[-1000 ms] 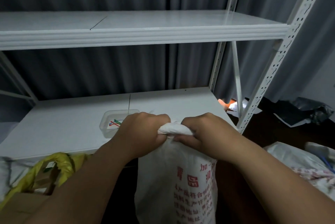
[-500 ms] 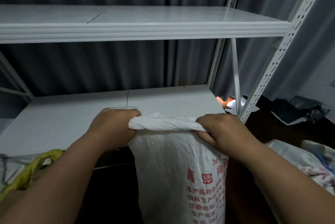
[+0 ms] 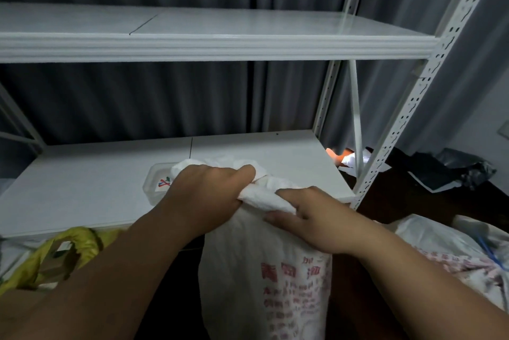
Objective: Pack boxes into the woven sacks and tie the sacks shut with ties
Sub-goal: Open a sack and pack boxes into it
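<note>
A white woven sack (image 3: 248, 279) with red print stands upright in front of the lower shelf. Its mouth is gathered into a bunch. My left hand (image 3: 203, 193) grips that bunch from the left, fingers curled over the top. My right hand (image 3: 308, 218) holds the sack neck just below and to the right, fingers curled around the fabric. A clear plastic tray (image 3: 154, 182) with coloured ties (image 3: 164, 182) lies on the shelf behind my left hand. What the sack contains is hidden.
A white metal shelf rack (image 3: 82, 180) has an upper board (image 3: 220, 44) overhead and a perforated post (image 3: 407, 108) at right. A yellow bag (image 3: 55, 251) lies low left. Another printed sack (image 3: 454, 254) lies low right; dark bags (image 3: 451, 171) sit on the floor.
My hands, spread apart along the sack mouth half a second ago, have come together, bunching the mouth. The tray with ties shows again behind my left hand.
</note>
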